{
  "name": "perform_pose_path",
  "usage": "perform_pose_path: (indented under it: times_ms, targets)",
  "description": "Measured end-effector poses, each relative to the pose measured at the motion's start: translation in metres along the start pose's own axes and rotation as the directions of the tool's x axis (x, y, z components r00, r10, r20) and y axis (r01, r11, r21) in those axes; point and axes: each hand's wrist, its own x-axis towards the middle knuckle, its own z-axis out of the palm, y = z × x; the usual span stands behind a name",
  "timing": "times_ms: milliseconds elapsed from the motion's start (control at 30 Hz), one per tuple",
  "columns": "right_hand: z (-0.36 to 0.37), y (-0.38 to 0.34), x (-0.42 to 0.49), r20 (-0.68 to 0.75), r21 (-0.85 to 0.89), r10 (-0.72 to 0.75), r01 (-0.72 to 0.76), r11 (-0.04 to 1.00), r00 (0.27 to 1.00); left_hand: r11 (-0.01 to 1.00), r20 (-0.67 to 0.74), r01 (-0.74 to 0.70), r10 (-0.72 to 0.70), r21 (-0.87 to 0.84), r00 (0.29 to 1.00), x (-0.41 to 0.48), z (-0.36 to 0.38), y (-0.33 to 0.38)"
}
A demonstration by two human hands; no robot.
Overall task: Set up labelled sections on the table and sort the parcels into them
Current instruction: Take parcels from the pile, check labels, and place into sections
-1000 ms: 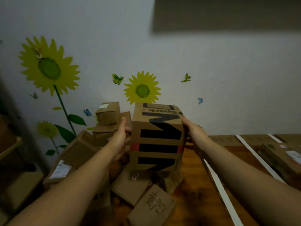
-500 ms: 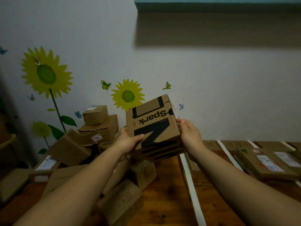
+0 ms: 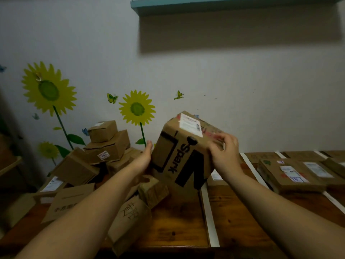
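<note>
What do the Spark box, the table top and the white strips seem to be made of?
Spark box: brown cardboard, matte; creased folded edges, printed lettering.
Table top: wood, probably varnished; grain and dark knots show.
White strips: flat and matte, perhaps tape or paper; cannot tell which.

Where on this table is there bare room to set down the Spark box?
Bare wood lies between the handwritten box and the near white strip, and again right of that strip. The left pile and the flat parcels at right are crowded.
</note>
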Motion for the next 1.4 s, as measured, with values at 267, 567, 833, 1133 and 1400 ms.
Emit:
perform_pose_path:
  times_ms: [267, 567, 833, 1133, 1400]
  targets:
    - [0.001, -0.017, -0.006, 0.227, 0.009, 0.098, -0.103, 0.995, 0.969, 0.993, 0.181, -0.05, 0.07, -0.11, 0.981, -0.014, -0.004, 0.009]
    - [0.018, -0.003, -0.033, 0.187, -0.238, 0.073, -0.027, 0.971, 0.98, 0.94, 0.162, -0.263, 0.3, -0.215, 0.94, -0.007, -0.011, -0.011]
    - [-0.012, 0.057, -0.054, 0.219, -0.233, 0.391, -0.341, 0.911, 0.894, 0.97, 0.314, -0.243, 0.225, 0.018, 0.922, 0.005, 0.039, -0.064]
    - [-0.077, 0.145, -0.036, 0.203, -0.369, 0.571, -0.478, 0.797, 0.795, 0.956, 0.327, -0.182, 0.101, 0.229, 0.94, 0.023, 0.152, -0.089]
    - [-0.14, 0.209, -0.005, 0.249, -0.479, 0.575, -0.417, 0.773, 0.779, 0.947, 0.288, -0.122, 0.033, 0.298, 0.957, 0.033, 0.249, -0.091]
